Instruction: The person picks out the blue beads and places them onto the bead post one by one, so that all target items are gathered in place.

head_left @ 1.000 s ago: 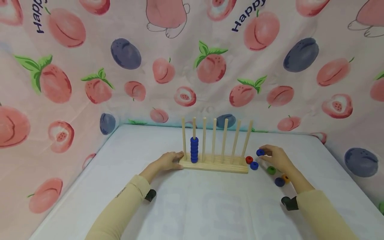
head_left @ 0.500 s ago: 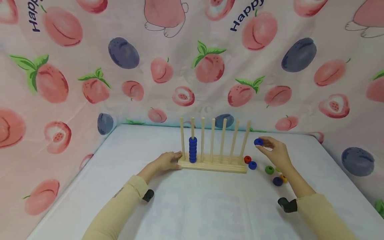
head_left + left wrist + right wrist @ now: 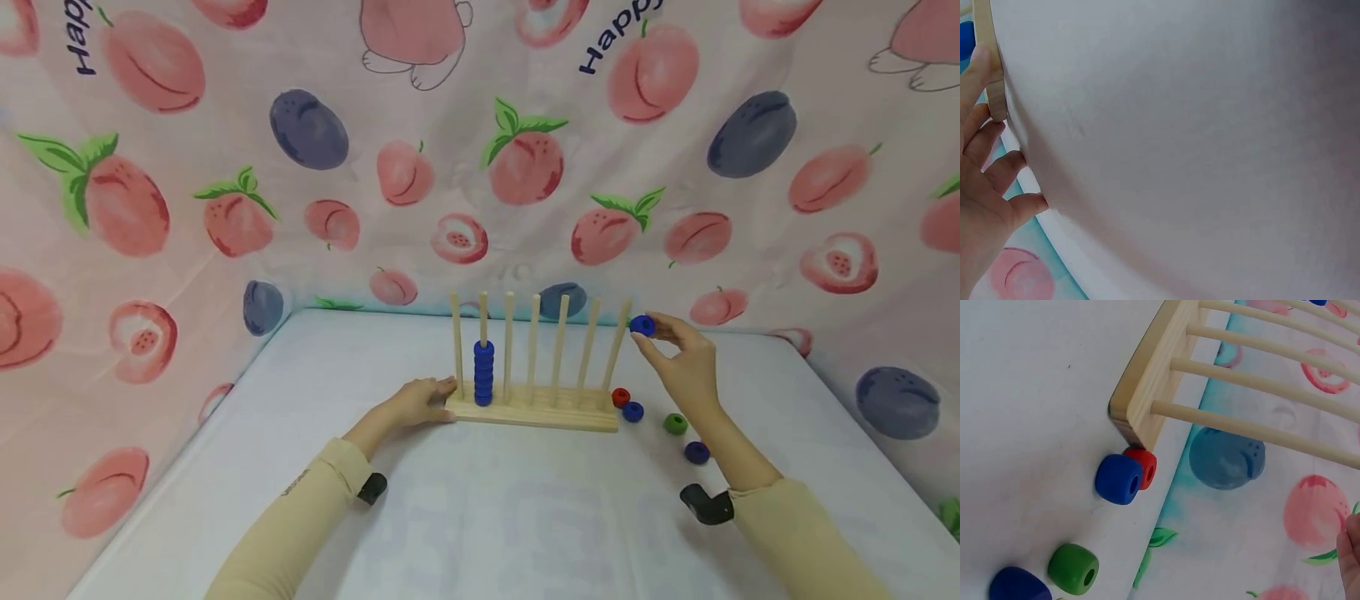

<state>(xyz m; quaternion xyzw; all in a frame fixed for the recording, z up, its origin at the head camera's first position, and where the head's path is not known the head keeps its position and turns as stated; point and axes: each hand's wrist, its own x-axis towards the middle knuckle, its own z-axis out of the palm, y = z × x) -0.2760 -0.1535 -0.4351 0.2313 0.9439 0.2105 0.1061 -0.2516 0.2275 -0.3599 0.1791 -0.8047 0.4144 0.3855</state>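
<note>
A wooden bead stand (image 3: pixel 536 417) with a row of upright pegs sits across the table. Several blue beads (image 3: pixel 483 373) are stacked on its second peg from the left. My left hand (image 3: pixel 416 402) grips the left end of the base; in the left wrist view its thumb lies on the base's wood (image 3: pixel 996 94), with the other fingers around the end. Between thumb and fingertips my right hand (image 3: pixel 688 367) pinches a blue bead (image 3: pixel 642 326), raised beside the top of the rightmost peg. In the right wrist view only part of the right hand (image 3: pixel 1350 556) shows; the pinched bead is out of sight.
By the stand's right end lie a red bead (image 3: pixel 621 397) and a blue bead (image 3: pixel 633 412). Nearer me are a green bead (image 3: pixel 676 424) and a dark blue bead (image 3: pixel 697 452). A fruit-print cloth (image 3: pixel 337 267) hangs behind the table.
My right hand has lifted the blue bead upward from low over the table, to the level of the peg tops. The left hand stays on the base.
</note>
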